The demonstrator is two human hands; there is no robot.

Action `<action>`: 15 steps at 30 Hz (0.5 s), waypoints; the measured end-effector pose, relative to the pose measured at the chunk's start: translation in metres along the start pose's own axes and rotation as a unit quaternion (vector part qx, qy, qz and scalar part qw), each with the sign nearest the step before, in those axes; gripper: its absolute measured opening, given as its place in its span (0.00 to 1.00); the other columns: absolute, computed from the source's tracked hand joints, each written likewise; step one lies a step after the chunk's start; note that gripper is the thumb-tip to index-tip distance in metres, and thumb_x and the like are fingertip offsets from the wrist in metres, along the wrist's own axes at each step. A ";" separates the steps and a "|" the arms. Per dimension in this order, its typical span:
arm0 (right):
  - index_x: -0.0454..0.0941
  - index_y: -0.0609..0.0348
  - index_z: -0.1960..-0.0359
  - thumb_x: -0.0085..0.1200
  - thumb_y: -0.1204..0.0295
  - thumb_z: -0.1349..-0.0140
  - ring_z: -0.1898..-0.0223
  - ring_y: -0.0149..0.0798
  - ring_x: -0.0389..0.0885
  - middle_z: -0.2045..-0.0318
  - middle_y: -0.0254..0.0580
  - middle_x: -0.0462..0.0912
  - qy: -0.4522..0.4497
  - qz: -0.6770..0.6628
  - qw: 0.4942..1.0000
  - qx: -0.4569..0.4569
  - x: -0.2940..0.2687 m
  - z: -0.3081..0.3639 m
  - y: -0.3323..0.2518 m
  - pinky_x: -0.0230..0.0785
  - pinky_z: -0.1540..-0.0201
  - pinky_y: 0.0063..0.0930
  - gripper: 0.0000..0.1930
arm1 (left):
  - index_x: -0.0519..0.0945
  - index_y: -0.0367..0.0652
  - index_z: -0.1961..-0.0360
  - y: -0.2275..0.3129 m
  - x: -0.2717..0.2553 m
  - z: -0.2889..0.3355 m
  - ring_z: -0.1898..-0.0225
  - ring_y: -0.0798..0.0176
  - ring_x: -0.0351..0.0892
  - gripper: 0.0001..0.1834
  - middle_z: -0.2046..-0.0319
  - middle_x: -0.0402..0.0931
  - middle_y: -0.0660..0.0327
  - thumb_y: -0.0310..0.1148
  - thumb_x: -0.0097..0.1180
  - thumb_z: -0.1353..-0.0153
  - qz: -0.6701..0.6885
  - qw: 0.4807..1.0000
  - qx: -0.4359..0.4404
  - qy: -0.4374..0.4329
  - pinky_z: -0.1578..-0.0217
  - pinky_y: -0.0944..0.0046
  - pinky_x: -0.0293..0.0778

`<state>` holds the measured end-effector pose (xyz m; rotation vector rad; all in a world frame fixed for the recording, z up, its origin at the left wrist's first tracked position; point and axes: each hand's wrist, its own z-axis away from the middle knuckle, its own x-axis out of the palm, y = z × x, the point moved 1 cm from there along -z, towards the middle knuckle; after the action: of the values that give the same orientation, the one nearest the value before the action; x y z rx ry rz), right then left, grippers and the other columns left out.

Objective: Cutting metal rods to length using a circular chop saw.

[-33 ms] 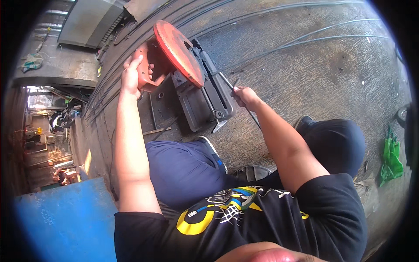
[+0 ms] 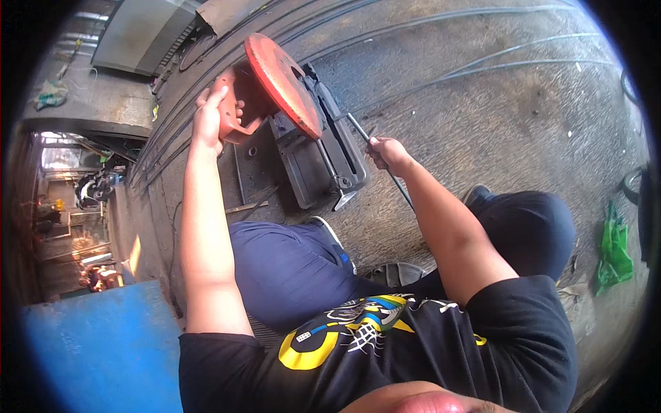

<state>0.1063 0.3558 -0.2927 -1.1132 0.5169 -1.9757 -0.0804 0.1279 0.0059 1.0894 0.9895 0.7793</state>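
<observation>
My left hand (image 2: pixel 208 118) is wrapped round the orange handle (image 2: pixel 231 110) of a cut-off saw. The saw's round orange guard (image 2: pixel 282 82) tilts over its grey base (image 2: pixel 310 175), which stands on the floor. My right hand (image 2: pixel 387 153), to the right of the base, is closed round a thin metal rod (image 2: pixel 401 186). The rod slants from beside the base's right edge back toward my right forearm. A long bar (image 2: pixel 325 160) and a small flat metal piece (image 2: pixel 345 199) show along the base. The guard hides most of the blade area.
Long rods (image 2: pixel 441 26) lie across the floor beyond the saw. A blue panel (image 2: pixel 103 347) is at lower left, a grey cabinet-like box (image 2: pixel 141 34) at upper left. To the right lies a green plastic bag (image 2: pixel 615 255). A grey ring-shaped part (image 2: pixel 399 273) sits between my legs.
</observation>
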 end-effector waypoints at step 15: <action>0.72 0.60 0.69 0.45 0.62 0.31 0.79 0.26 0.60 0.78 0.31 0.67 -0.131 -0.021 0.950 -0.284 0.132 0.167 -0.150 0.54 0.77 0.20 0.14 | 0.76 0.40 0.51 0.051 0.040 0.105 0.56 0.61 0.75 0.16 0.60 0.76 0.57 0.38 0.53 0.36 -0.244 0.899 0.361 0.037 0.48 0.58 0.65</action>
<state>0.1421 0.3462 -0.0348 -1.7227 0.9570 -1.7137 0.0296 0.1417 0.0598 1.3507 1.6048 0.0157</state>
